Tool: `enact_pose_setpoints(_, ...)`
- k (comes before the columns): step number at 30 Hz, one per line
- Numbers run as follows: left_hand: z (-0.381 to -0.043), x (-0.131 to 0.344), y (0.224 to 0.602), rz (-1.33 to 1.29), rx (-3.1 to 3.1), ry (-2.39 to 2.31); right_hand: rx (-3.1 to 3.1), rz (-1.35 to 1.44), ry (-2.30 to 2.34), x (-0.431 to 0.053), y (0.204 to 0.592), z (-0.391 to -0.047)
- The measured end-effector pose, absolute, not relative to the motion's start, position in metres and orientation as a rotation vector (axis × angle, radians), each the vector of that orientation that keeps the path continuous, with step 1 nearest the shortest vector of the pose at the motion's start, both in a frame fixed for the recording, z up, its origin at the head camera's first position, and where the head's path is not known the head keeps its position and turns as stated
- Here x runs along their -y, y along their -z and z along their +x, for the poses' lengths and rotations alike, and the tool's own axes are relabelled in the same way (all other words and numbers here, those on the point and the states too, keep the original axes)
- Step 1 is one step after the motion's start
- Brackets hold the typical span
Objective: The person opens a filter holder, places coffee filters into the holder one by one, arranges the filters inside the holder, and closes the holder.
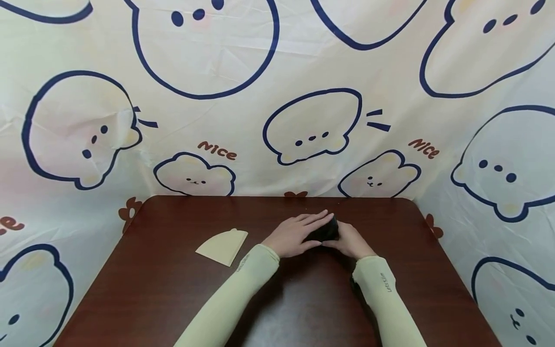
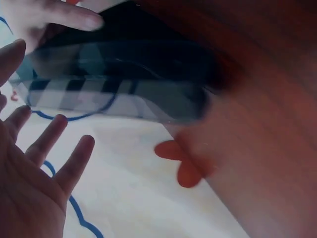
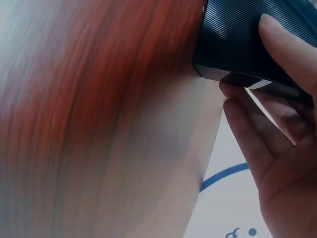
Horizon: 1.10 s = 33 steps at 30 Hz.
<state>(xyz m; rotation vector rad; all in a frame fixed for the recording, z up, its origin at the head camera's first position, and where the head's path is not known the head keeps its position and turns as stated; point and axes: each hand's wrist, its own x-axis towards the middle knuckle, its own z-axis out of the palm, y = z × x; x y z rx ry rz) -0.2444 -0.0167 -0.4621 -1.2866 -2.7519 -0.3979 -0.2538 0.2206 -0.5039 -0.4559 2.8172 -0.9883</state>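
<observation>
A black box-like object [image 1: 325, 232] with a finely ribbed face [image 3: 230, 37] and a glossy, reflecting side [image 2: 143, 94] is between the two hands near the table's far side. My right hand [image 1: 353, 241] holds it, thumb against the ribbed face and fingers on the other side. On the left, my left hand [image 1: 295, 236] reaches over it with fairly straight fingers; in the left wrist view these fingers [image 2: 72, 166] are spread beside the glossy side. Whether they touch it is unclear. A cream, fan-shaped piece like a paper coffee filter [image 1: 223, 246] lies left of the left hand.
The dark brown wooden table [image 1: 173, 299] has a far edge just beyond the hands. Behind it and at both sides hangs a pale cloth [image 1: 243, 120] printed with blue-outlined cartoon bears. Light reflects off the table's glossy top.
</observation>
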Motion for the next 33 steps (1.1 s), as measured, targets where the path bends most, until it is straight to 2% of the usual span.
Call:
enact_pose_setpoints(7,-0.251,-0.004,0.457,-1.377,2.648,0.374,-2.842,-0.432,0.947,-0.208,0.502,-0.251)
enact_pose_setpoints(18,-0.259,-0.004,0.456,-1.421,2.643,0.435,-2.805,-0.418,0.974,-0.211,0.503,-0.252)
enact_pose_setpoints(33,-0.261,0.022,0.459,-1.401,2.512,0.683,-2.787,-0.407,1.031,-0.212,0.506,-0.253)
